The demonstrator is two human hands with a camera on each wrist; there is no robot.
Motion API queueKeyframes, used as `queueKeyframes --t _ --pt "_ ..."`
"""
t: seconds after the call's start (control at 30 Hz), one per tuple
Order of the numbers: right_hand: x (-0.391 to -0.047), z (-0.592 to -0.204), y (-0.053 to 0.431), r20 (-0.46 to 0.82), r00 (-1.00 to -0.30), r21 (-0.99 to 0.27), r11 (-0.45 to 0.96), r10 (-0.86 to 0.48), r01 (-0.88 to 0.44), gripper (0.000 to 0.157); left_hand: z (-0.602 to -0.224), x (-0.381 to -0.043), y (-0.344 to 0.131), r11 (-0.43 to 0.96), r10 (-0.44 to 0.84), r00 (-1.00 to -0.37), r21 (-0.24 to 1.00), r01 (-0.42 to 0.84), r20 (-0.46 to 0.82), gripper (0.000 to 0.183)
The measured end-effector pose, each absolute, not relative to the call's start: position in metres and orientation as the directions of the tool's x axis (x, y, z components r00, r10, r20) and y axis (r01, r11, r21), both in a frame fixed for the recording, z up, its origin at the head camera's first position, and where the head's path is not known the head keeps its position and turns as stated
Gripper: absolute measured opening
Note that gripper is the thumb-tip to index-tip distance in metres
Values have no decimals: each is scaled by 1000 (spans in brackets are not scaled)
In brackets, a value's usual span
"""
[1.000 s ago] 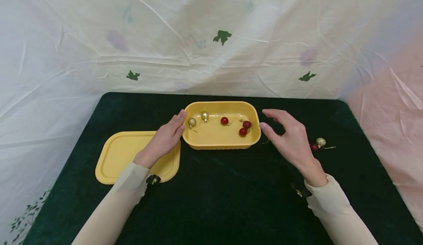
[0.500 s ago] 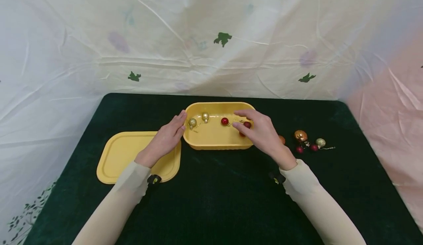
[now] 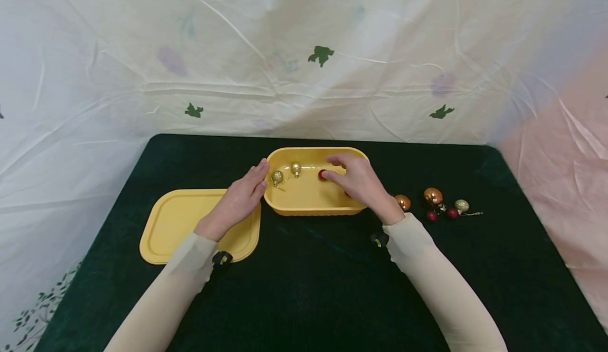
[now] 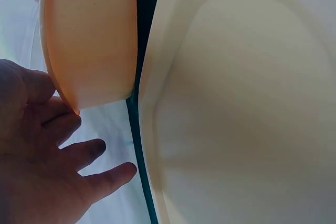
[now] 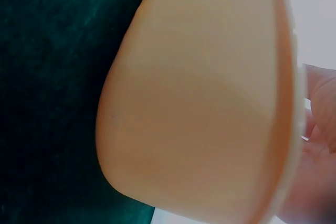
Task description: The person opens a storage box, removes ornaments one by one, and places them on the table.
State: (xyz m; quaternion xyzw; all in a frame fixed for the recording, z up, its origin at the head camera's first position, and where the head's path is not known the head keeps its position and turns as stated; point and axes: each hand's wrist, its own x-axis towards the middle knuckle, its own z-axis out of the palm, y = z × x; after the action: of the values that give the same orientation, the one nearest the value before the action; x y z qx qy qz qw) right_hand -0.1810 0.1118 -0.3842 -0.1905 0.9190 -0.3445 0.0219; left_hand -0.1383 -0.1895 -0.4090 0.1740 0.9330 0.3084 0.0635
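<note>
A yellow rectangular box [image 3: 315,208] stands on the table with small bauble ornaments inside. At its left end my left hand [image 3: 239,199] touches the rim with fairly straight fingers; the left wrist view shows its fingertips [image 4: 63,124] right at the rim. My right hand [image 3: 356,180] reaches over the box's right end, fingers bent and thumb apart from them. The thumb tip overlaps a red bauble [image 3: 321,174] in the head view. Two gold baubles, one glittery [image 3: 277,177] and one shiny [image 3: 296,169], lie at the left inside. Other red baubles are mostly hidden under the right hand.
A yellow lid [image 3: 176,225] lies left of the box, partly under the left forearm. Right of the box are copper-orange baubles [image 3: 433,196], red baubles [image 3: 452,212] and a glittery gold bauble [image 3: 461,206] on the dark green cloth [image 3: 304,288]. Pale fabric hangs behind.
My right hand has moved left from beside the box to over its inside, uncovering the copper-orange baubles on the table. My left hand has stayed at the left rim.
</note>
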Motion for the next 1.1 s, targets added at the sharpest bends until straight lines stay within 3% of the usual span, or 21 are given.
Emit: queueKeyframes --t 1.1 --pt "-208 -410 100 -71 -902 -573 758 -426 -313 39 -409 -136 -187 769 345 -939 578 274 -14 56"
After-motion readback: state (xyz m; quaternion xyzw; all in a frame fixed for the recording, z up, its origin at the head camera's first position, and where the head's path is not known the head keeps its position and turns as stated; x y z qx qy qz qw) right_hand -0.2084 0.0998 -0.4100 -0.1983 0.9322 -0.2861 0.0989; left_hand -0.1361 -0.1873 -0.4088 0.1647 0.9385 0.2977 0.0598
